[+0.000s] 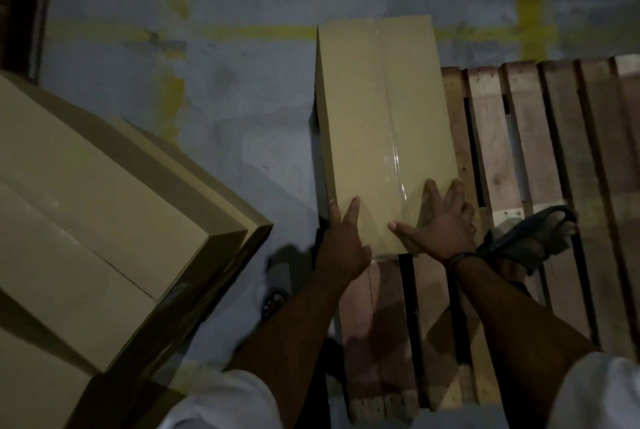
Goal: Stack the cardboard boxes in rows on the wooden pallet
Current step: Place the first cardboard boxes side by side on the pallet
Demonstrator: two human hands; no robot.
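Head view: one long cardboard box (381, 116) lies flat on the wooden pallet (554, 151), along the pallet's left edge, its length running away from the person. Its left side is about flush with the pallet's left edge, and its far end reaches over the concrete floor (242, 82). A strip of clear tape (394, 158) runs down the top seam.

Both hands are at the box's near end. The left hand (343, 238) sits at the near left corner, fingers straight, astride the top left edge. The right hand (440, 224) lies flat on the top face just right of the seam, fingers spread and thumb pointing left; it grasps nothing. Neither hand curls round the box (contact is by flat fingers and palm only). The bulk of the box lies beyond both hands. A dark wristband (460, 257) is on the right wrist.

A sandalled foot (540, 238) stands on the pallet slats, just right of the right hand. A stack of boxes (86, 203) stands on the floor to the left, well apart from the pallet. Worn yellow lines (242, 31) mark the floor beyond.
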